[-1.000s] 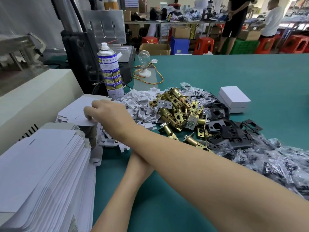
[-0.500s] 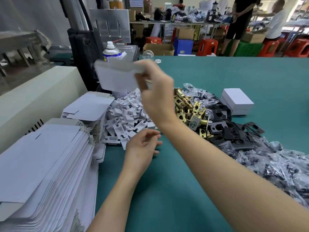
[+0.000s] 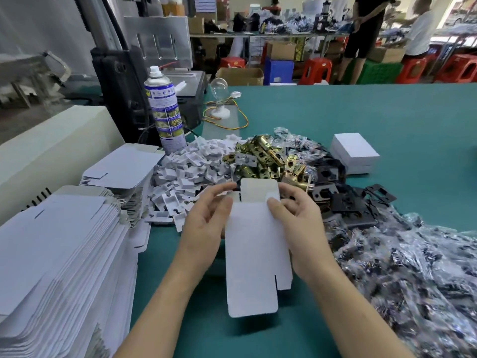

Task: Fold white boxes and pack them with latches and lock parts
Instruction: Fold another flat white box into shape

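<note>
A flat white box blank (image 3: 255, 249) hangs above the green table in front of me, long side pointing toward me. My left hand (image 3: 206, 223) grips its left edge and my right hand (image 3: 299, 223) pinches its upper right corner with the thumb on top. Beyond my hands lie a heap of brass latches (image 3: 263, 158), a pile of small white inserts (image 3: 185, 171), black lock plates (image 3: 343, 200) and bagged parts (image 3: 413, 267). One folded white box (image 3: 355, 152) sits past the plates.
Two stacks of flat box blanks (image 3: 59, 267) (image 3: 124, 166) stand at my left, beside a cream machine housing (image 3: 51, 151). A spray can (image 3: 165, 109) and a light bulb with wires (image 3: 220, 99) stand further back. Two people work at distant tables.
My right hand took a blank off the left stack, lifted it across and brought it down in front of me. My left hand rose from the table and took hold of the blank.
</note>
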`<act>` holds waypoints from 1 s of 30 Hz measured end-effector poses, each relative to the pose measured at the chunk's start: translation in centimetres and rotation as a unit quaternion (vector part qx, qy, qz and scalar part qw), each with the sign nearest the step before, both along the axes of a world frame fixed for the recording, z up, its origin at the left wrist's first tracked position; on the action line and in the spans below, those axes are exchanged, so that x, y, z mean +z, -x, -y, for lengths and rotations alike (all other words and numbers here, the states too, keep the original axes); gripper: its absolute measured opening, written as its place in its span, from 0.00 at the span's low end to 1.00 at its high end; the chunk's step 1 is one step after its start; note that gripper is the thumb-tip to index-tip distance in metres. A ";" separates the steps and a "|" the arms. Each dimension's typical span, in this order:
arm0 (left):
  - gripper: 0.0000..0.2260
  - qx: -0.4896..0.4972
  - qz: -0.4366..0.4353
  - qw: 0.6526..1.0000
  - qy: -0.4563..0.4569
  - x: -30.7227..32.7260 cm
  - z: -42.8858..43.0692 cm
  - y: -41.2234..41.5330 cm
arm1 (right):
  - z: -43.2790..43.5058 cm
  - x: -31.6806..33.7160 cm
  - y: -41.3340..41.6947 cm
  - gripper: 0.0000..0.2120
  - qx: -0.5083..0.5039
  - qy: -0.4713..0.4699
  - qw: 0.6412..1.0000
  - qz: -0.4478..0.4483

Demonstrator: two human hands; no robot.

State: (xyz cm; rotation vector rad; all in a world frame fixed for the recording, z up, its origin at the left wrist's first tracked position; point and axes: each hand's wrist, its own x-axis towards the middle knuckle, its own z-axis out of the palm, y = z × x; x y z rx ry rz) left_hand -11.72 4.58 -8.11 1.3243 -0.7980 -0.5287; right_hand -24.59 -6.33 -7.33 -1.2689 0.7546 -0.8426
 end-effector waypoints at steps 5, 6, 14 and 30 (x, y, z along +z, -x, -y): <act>0.11 0.110 0.065 0.991 -0.049 -0.4 0.3 0.0 | -0.9 -1.5 0.2 0.26 0.021 0.089 0.990 -0.109; 0.11 0.135 0.058 0.988 -0.046 -0.4 0.3 0.0 | -1.3 -1.7 0.3 0.33 0.046 0.118 0.980 -0.153; 0.18 0.007 -0.062 0.998 -0.001 0.4 -0.1 0.2 | -3.3 -0.8 -0.5 0.39 0.169 0.150 0.967 -0.116; 0.24 -0.127 -0.180 0.975 -0.038 1.2 -1.3 0.2 | -3.2 -0.7 0.2 0.42 0.229 0.142 0.961 -0.065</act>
